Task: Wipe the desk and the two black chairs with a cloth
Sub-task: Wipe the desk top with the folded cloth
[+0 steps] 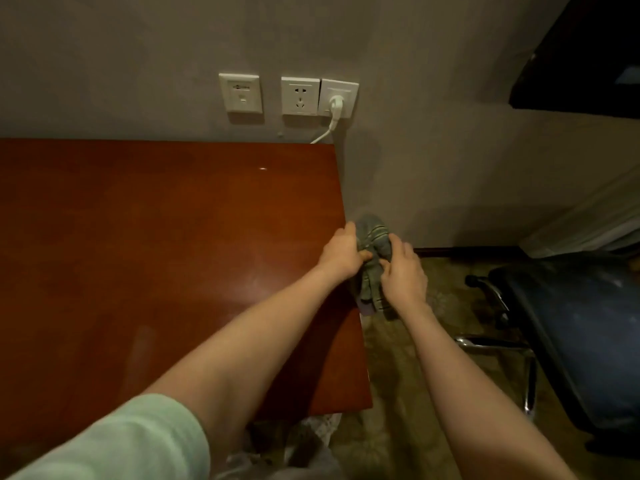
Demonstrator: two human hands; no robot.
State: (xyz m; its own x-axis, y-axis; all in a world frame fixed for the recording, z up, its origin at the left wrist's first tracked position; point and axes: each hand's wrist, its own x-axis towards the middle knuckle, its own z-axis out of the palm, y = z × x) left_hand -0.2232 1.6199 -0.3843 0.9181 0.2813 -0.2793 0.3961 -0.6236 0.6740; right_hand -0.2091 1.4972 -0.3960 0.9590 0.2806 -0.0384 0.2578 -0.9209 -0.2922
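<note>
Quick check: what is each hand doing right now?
Left hand: fingers curled on the grey-green cloth.
Right hand: fingers pinch the same cloth, beside the desk edge.

head view, downward — near desk (166, 258) corner

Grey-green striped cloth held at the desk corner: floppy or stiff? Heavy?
Likely floppy: the grey-green striped cloth bunches and folds between the left hand and right hand, its lower end drooping beside the reddish-brown wooden desk edge. Probably light: pinching fingers alone hold it up. Too blurred to judge slipperiness.
</note>
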